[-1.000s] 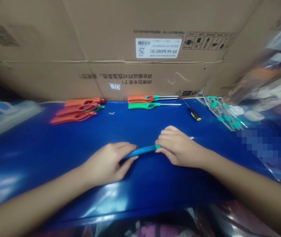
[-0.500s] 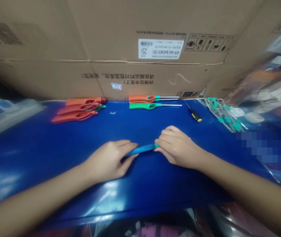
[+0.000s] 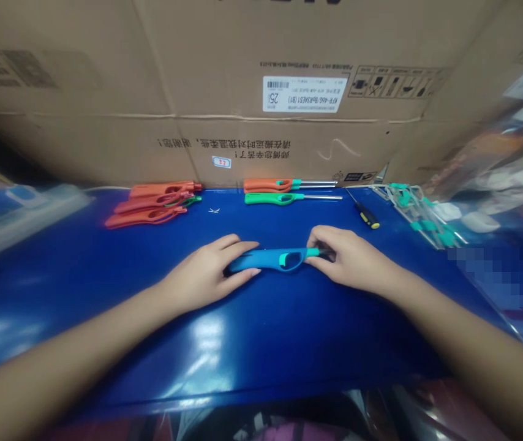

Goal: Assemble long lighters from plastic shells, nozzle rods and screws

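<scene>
A blue gas lighter (image 3: 261,260) lies sideways between my two hands, its broad side with the teal trigger turned up. My left hand (image 3: 209,269) is closed round the handle's left end, thumb below and fingers above. At the teal collar on the other end, my right hand (image 3: 346,257) pinches with thumb and fingers; the lighter's metal tube is hidden by this hand. Beyond the hands, an orange lighter (image 3: 268,185) and a green lighter (image 3: 264,199) lie side by side with their tubes pointing right.
Several red-orange lighter handles (image 3: 151,214) lie at the back left. A black-and-yellow screwdriver (image 3: 367,215) rests right of centre, near a pile of metal tubes with teal parts (image 3: 427,217). A cardboard box (image 3: 225,73) walls off the back of the blue table (image 3: 289,343).
The blue lighter has rolled from its narrow edge to its broad side, showing the trigger. My right hand has shifted slightly right and its grip has opened up around the collar.
</scene>
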